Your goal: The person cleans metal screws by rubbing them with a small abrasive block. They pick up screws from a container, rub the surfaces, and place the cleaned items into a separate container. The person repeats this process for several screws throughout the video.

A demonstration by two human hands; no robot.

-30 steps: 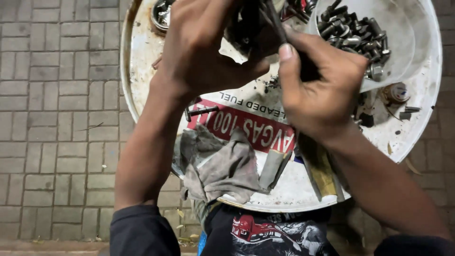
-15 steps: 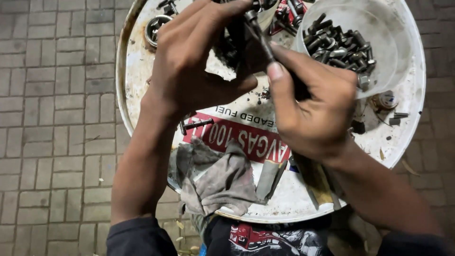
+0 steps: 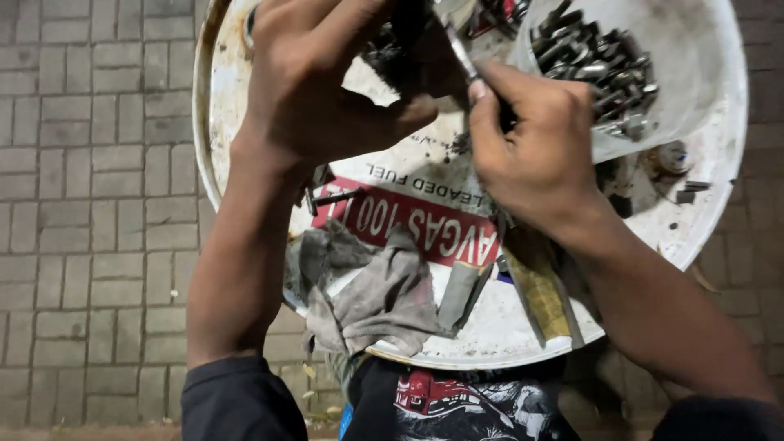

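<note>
Nearest, at the bottom of the frame, a grey rag [image 3: 376, 294] and a flat file [image 3: 543, 294] lie on the white drum top [image 3: 457, 335], just below both wrists.

Since a second ago the two hands have drawn closer to the camera and slid toward the upper left, so they fill more of the frame; the grip itself looks unchanged, which suggests the same fine work on the part is going on rather than a new step.

The left hand [image 3: 318, 90] is curled around a dark metal part [image 3: 400, 49] at upper centre, fingers closed over it. The right hand [image 3: 535, 151] pinches a thin metal tool [image 3: 461, 53] between thumb and forefinger, its tip touching the part, just right of the left thumb.

Farther off, upper right, a white bowl [image 3: 694, 90] holds bolts [image 3: 596, 65], near the right knuckles but apart.
</note>
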